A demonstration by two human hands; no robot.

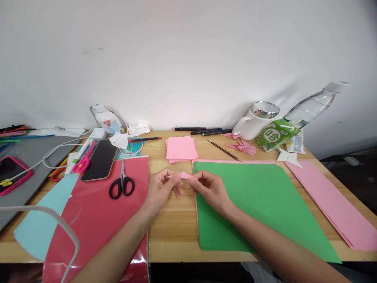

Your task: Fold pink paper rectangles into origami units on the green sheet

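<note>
Between my two hands is a small folded piece of pink paper (184, 175), held up over the wooden table. My left hand (165, 186) pinches its left end between thumb and fingers. The right end is pinched by my right hand (209, 188), at the left edge of a stack of green paper (250, 200). Just beyond the hands lies a small stack of pink paper squares (182, 148). Black-handled scissors (121, 182) rest to the left on a red paper sheet in clear wrapping (97, 220).
Folded pink paper shapes (243, 147) lie by a white mug (256, 120) at the back right, near a green packet (275, 135) and a clear bottle (312, 106). A pencil (225, 150) and pens are nearby. A phone (100, 160) and white cable (59, 220) occupy the left.
</note>
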